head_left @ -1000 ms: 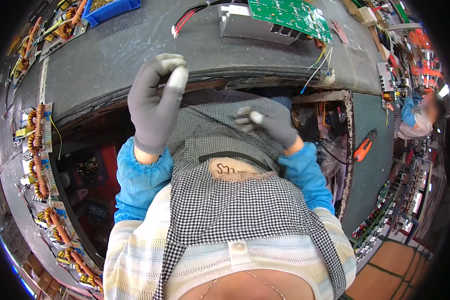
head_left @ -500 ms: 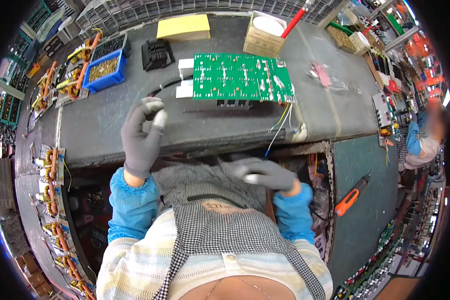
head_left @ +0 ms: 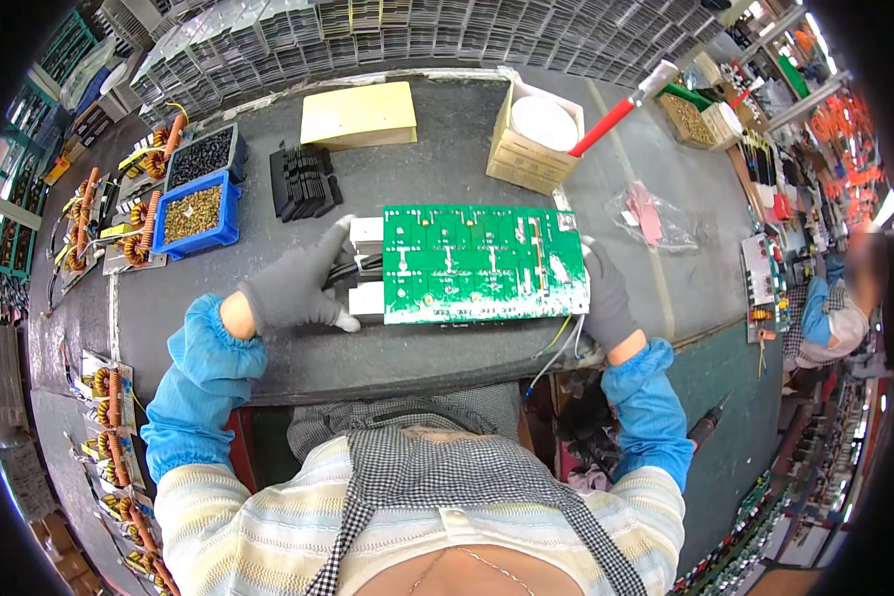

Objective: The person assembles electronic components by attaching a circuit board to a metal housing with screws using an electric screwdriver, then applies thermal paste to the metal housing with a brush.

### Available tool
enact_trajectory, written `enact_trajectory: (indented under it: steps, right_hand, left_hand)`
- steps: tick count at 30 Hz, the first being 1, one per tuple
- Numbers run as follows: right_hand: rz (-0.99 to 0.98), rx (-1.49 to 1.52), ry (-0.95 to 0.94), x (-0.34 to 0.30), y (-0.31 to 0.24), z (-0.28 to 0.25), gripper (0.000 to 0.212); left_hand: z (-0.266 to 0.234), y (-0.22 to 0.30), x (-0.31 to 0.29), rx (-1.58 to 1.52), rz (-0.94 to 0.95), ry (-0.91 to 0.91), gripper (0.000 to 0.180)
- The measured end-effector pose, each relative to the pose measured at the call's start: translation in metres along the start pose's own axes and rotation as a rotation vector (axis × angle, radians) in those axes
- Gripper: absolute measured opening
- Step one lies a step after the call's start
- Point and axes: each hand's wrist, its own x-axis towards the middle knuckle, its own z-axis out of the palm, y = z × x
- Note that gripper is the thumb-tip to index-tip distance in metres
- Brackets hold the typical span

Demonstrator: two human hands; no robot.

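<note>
A green circuit board (head_left: 482, 263) with white blocks (head_left: 367, 298) at its left end lies in front of me, wires trailing from its lower right corner. My left hand (head_left: 303, 283), in a grey glove, grips the left end, its thumb and fingers spanning the white blocks beside black cables. On the opposite side my right hand (head_left: 611, 298), also gloved, holds the board's right edge; some of its fingers are hidden by the board. Whether the board rests on the workbench (head_left: 298, 363) or is slightly raised, I cannot tell.
Behind the board stand black parts (head_left: 303, 183), a yellow paper stack (head_left: 359, 115) and a cardboard box (head_left: 534, 175) with a red-handled tool (head_left: 606, 124). Blue bin (head_left: 230, 217) holds small brassy parts. A plastic bag (head_left: 656, 221) lies right; a powered screwdriver (head_left: 705, 427) is partly behind my right arm.
Both hands have moved from near my body to the two ends of the circuit board and taken hold. The board sits lower in the picture, though the whole view has shifted too.
</note>
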Motion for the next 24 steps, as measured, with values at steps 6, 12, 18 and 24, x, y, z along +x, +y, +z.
enact_trajectory:
  steps: [6, 12, 18, 24]
  right_hand:
    - [-0.117, 0.130, 0.035, 0.017, -0.007, -0.004, 0.059]
    - [0.471, 0.952, -0.005, -0.024, -0.027, -0.034, 0.034]
    - [0.964, 0.986, -0.175, 0.031, -0.061, -0.074, 0.047]
    - [0.941, 0.983, -0.398, 0.068, -0.044, -0.040, 0.040]
  left_hand:
    - [-0.026, 0.014, 0.008, -0.127, 0.008, -0.155, 0.115]
    - [-0.007, 0.015, -0.018, -0.792, 0.037, -0.295, 0.073]
    - [0.012, 0.022, -0.032, -1.318, -0.270, -0.500, 0.092]
    - [0.022, -0.002, -0.029, -1.149, -0.297, -0.366, 0.109]
